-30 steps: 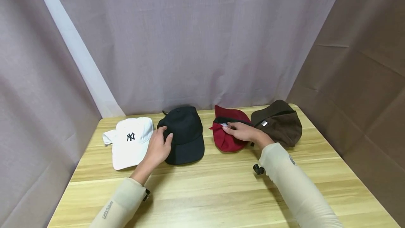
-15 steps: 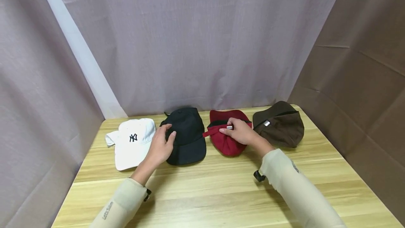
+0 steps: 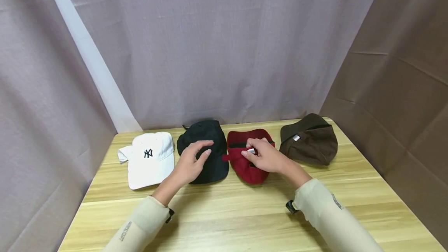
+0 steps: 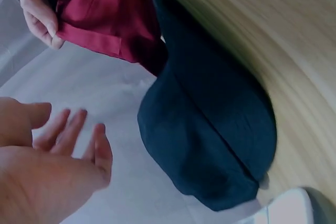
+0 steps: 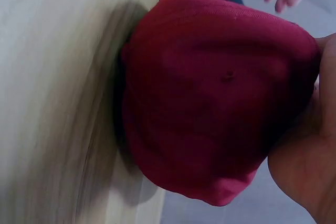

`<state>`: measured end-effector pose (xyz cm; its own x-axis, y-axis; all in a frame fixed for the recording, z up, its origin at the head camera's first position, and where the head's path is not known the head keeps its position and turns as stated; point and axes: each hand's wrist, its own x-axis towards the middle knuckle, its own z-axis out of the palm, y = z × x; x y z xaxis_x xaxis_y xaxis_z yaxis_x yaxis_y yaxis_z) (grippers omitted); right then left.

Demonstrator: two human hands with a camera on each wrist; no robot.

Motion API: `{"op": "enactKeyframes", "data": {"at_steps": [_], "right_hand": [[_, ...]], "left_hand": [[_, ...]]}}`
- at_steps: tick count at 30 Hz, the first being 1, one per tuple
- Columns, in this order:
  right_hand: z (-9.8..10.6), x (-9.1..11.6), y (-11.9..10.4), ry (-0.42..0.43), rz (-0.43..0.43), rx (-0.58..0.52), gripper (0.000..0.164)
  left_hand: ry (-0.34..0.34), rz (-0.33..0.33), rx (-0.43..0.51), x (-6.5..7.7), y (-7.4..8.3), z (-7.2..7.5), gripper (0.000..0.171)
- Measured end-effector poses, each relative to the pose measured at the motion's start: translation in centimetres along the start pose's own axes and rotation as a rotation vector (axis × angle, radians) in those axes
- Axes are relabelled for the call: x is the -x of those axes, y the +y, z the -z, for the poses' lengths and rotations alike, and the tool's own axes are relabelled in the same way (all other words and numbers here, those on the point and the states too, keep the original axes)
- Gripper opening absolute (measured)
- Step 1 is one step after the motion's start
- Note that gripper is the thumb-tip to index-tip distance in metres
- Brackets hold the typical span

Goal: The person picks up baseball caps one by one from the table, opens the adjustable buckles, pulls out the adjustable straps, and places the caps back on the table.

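Observation:
With thumb and fingers my right hand point(image 3: 264, 155) pinches the rear edge of a red baseball cap point(image 3: 246, 168), by its white label. The cap lies with its opening upward and its brim toward the curtain; its crown fills the right wrist view point(image 5: 210, 87). My left hand point(image 3: 189, 164) hovers over a black baseball cap point(image 3: 217, 154), fingers parted and holding nothing. In the left wrist view, a gap shows between the left hand point(image 4: 58, 166) and the black cap point(image 4: 205, 114), which sits brim forward on the table.
A white cap point(image 3: 148, 166) with a dark logo sits left of the black one. On the right, a brown cap point(image 3: 311, 143) lies with its opening showing. Grey curtains point(image 3: 224, 49) rise behind the wooden table point(image 3: 224, 221).
My right hand has drawn the red cap toward the table's front and slightly left, and its opening has turned upward. My left hand has shifted right over the black cap.

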<state>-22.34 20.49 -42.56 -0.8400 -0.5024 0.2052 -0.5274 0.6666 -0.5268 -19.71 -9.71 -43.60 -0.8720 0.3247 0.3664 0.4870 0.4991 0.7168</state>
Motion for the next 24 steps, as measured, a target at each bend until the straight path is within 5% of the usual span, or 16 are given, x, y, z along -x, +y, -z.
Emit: {"op": "enactKeyframes", "data": {"at_steps": [7, 24], "right_hand": [[-0.2, 0.9, -1.7, 0.007, 0.119, 0.035, 0.021], [-0.7, 0.6, -2.6, -0.051, 0.103, 0.037, 0.019]], "left_hand": [[-0.129, -0.083, 0.062, -1.1, 0.7, -1.3, 0.03], [-0.377, -0.083, 0.081, -3.0, 1.3, -3.5, 0.017]]}}
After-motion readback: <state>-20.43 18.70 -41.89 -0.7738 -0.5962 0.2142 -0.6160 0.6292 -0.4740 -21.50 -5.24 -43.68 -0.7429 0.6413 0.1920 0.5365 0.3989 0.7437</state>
